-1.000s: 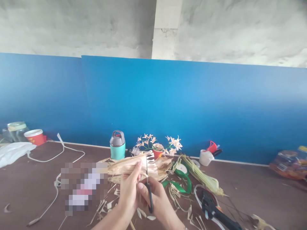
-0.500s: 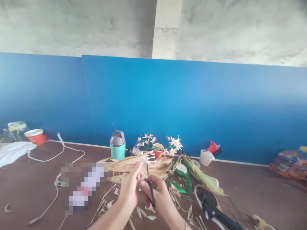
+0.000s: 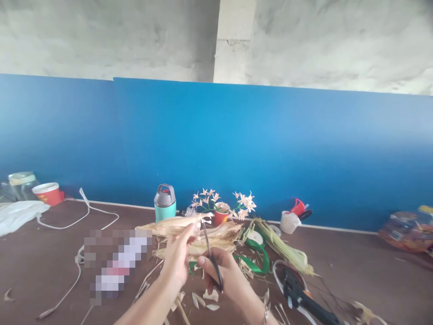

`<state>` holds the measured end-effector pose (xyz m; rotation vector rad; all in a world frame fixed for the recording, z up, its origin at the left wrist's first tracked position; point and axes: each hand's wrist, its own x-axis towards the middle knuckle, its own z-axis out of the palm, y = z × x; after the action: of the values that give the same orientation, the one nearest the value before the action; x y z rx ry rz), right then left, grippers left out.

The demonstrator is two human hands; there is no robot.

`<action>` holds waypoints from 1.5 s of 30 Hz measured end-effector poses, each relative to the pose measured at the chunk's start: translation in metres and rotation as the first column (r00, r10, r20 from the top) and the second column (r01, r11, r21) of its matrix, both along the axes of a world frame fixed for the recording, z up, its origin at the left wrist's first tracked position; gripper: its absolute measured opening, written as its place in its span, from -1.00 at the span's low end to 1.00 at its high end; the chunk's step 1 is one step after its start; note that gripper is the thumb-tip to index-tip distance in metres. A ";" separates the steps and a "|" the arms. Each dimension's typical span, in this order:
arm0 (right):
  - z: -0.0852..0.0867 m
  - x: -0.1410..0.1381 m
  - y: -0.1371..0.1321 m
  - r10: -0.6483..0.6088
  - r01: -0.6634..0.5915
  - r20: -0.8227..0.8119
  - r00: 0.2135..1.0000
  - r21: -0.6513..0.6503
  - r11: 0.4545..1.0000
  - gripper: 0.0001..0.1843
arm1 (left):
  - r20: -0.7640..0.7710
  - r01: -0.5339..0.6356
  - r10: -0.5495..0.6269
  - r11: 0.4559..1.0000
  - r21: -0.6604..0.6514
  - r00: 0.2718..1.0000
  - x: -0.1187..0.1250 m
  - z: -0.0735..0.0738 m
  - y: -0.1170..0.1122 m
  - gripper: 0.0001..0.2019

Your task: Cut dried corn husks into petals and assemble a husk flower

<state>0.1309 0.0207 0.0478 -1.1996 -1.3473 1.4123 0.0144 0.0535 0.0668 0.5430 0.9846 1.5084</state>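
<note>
A dried husk [image 3: 169, 225] is held above the brown table [image 3: 358, 266], in front of the turquoise bottle [image 3: 165, 210], by the left hand [image 3: 178, 255]. The husk is pinched between the thumb and the fingers, and its slit end is pointed to the right. The scissors [image 3: 210, 254] are gripped by the right hand [image 3: 221, 273], with the fingers closed around the black handles. The blades are directed up and away, and their tips are positioned at the slit end; whether the husk is touched by them cannot be told. Further husks [image 3: 225, 234] are laid flat on the table beyond the hands. Pale flowers [image 3: 244, 205] are located behind these, beside a red cup [image 3: 221, 217]. Green ribbon [image 3: 259, 267] is looped to the right of the right hand, near a bundle of pale green leaves [image 3: 287, 247]. Cut scraps [image 3: 211, 295] are scattered below the hands.
</note>
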 end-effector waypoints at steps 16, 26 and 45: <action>0.006 0.008 -0.003 0.195 -0.195 -0.037 0.980 -0.007 0.981 -0.43 | 0.028 0.217 -0.222 0.967 0.131 0.975 -0.011 0.003 0.010 -0.83; -0.002 0.010 0.002 0.175 -0.174 -0.034 0.984 0.028 0.984 -0.45 | -0.003 0.281 -0.284 0.948 0.151 0.959 -0.012 0.006 0.007 -0.80; 0.009 0.012 -0.001 0.126 -0.127 0.053 0.991 0.013 0.992 -0.49 | -0.050 0.343 -0.340 0.926 0.154 0.939 -0.017 0.009 0.010 -0.81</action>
<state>0.1428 0.0194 0.0566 -1.1646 -1.4904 1.4641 -0.0031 0.0630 0.0757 0.8055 0.7419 1.2736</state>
